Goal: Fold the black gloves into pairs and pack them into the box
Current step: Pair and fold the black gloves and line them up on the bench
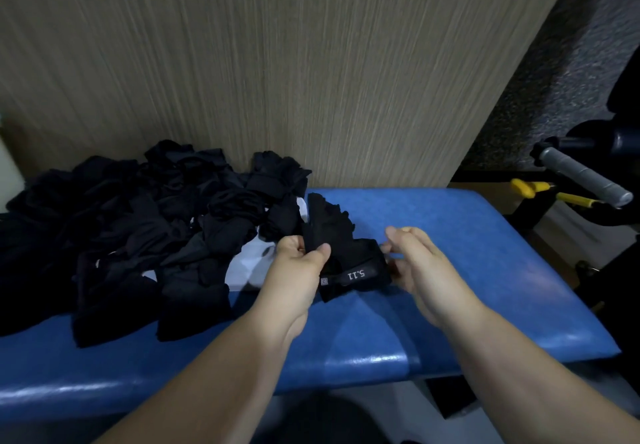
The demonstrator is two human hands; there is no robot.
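A black glove (349, 256) with a "5.11" wrist strap lies on the blue padded bench (467, 270), its fingers pointing away toward the wall. My left hand (301, 263) pinches the glove's left side between thumb and fingers. My right hand (415, 263) holds the glove's right edge near the cuff, fingers curled around it. A large heap of black gloves (149, 221) covers the bench's left half, partly over something white (249, 263). No box is in view.
A wood-grain wall panel (277, 62) stands right behind the bench. To the right, beyond the bench edge, is exercise equipment with a grey-gripped handle (581, 176) and yellow parts (530, 187). The bench's right half is bare blue padding.
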